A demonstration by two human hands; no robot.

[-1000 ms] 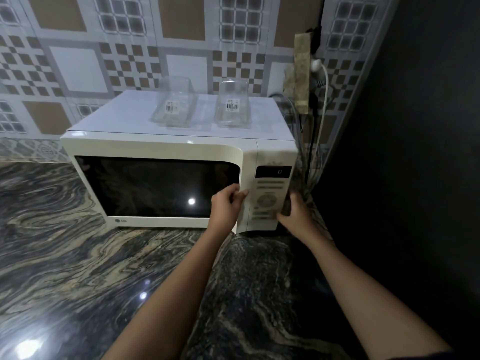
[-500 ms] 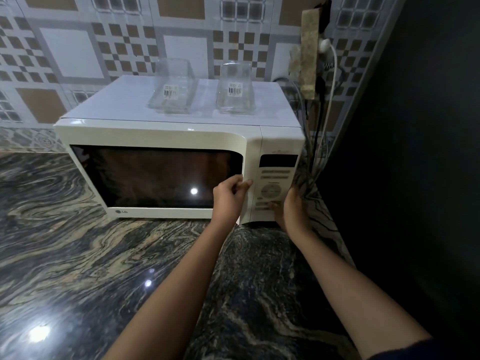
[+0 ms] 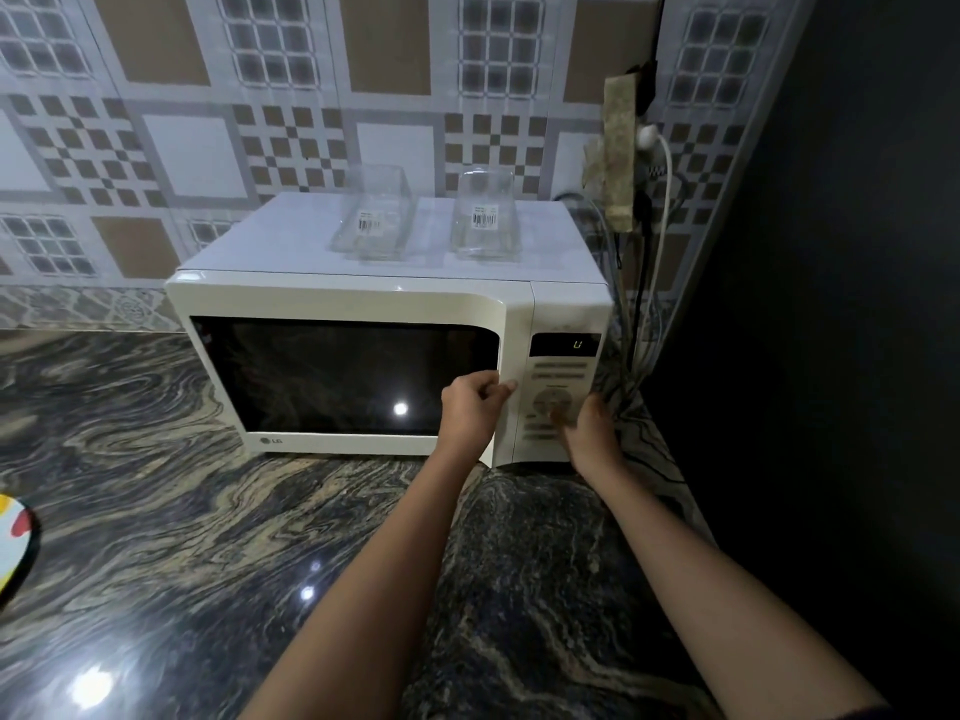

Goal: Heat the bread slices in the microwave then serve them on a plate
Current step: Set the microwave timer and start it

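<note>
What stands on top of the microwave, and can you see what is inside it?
On the microwave stand a left container and a right container, both clear and labelled. Its door is shut and the window is dark, so the inside is hidden.

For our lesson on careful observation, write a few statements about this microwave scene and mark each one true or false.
1. The door of the microwave is closed. True.
2. Two clear containers stand on the microwave. True.
3. The right hand lies on top of the microwave. False: its fingers touch the control panel.
4. The left hand presses flat against the door. False: its fingers curl round the door's right edge.
5. The display is dark. False: it shows a green character.
6. A plate lies at the far left of the counter. True.
</note>
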